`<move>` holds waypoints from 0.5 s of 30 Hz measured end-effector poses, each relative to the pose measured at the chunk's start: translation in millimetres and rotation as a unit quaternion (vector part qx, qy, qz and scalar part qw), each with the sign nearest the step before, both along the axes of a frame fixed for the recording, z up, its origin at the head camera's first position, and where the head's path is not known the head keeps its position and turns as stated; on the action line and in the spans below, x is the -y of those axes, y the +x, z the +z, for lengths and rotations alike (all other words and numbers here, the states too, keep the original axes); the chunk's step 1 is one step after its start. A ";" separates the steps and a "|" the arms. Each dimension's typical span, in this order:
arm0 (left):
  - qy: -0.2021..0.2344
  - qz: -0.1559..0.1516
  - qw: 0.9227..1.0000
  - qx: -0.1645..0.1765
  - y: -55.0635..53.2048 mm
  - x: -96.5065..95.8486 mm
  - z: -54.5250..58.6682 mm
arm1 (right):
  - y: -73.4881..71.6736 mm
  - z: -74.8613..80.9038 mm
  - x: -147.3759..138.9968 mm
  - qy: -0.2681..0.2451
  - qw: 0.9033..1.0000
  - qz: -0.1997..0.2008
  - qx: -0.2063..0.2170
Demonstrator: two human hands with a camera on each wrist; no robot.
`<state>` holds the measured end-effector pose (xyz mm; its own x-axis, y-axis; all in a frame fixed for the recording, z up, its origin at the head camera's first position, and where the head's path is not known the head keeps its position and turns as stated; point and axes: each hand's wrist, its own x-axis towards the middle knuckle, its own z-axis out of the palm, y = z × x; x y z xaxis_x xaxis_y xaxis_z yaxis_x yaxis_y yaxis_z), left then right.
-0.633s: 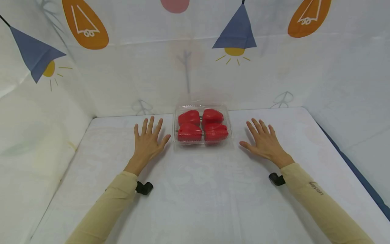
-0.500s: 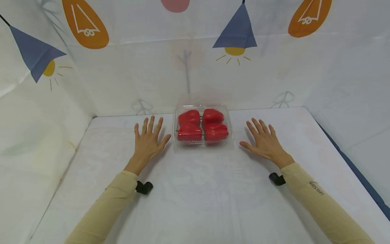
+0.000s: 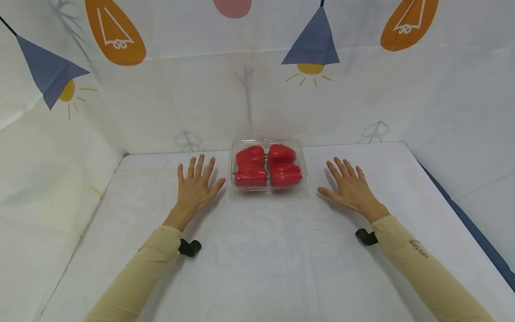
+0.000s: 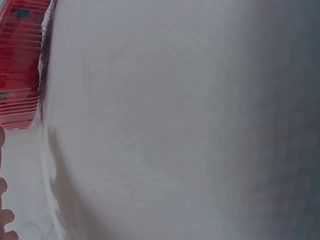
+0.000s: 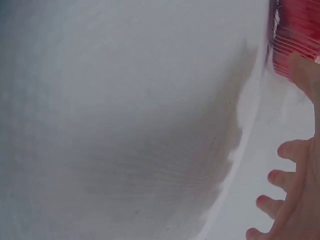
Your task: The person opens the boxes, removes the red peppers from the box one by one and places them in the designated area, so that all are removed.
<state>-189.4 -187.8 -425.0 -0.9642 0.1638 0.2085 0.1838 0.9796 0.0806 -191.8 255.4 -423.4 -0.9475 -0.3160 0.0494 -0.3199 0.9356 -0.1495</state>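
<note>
A clear plastic box point(image 3: 234, 179) stands at the back middle of the table, holding several red bell peppers point(image 3: 250, 175) with green stems. Left of it, in the head view, my left hand point(image 3: 195, 190) spreads its fingers, thumb pointing toward the box's side and apart from it. My right hand point(image 3: 351, 188) lies to the right, a little farther off, fingers straight and spread. Neither hand holds anything. The left wrist view catches only the left fingertips point(image 4: 6, 216) and the box's ribbed side point(image 4: 40, 65). In the right wrist view, the thumb point(image 5: 302, 75) overlaps the box.
A white cloth covers the table point(image 3: 257, 255). Behind it rises a white fabric wall point(image 3: 209, 94) printed with blue lamps point(image 3: 311, 40) and orange bulb shapes point(image 3: 116, 33); more fabric closes the left and right sides. Each wrist carries a small black camera point(image 3: 190, 247).
</note>
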 end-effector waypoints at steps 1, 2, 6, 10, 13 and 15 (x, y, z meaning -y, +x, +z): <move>-0.001 0.001 1.000 0.001 -0.1 0.5 -0.2 | -0.1 0.1 0.0 -0.004 1.000 0.002 0.002; -0.002 0.001 1.000 0.004 -0.1 0.8 -0.3 | -0.3 0.1 -0.1 -0.010 1.000 0.004 0.005; 0.039 -0.005 0.998 0.053 1.6 1.4 1.4 | -1.2 0.4 0.0 -0.065 0.997 0.002 0.038; 0.163 -0.047 0.976 0.134 3.8 0.2 3.2 | -1.7 0.7 1.9 -0.140 0.987 -0.002 0.074; 0.261 -0.093 0.944 0.179 5.6 -0.5 1.6 | -0.8 -0.2 4.1 -0.193 0.978 0.005 0.083; 0.314 -0.125 0.921 0.193 7.2 -1.4 -1.0 | -0.2 -1.3 6.0 -0.232 0.969 0.022 0.080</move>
<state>-182.2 -186.4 -426.0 -0.9346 0.3554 -0.0126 0.2367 0.6480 0.7239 -192.1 249.4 -424.6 -0.9410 -0.3348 0.0484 -0.2950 0.7420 -0.6021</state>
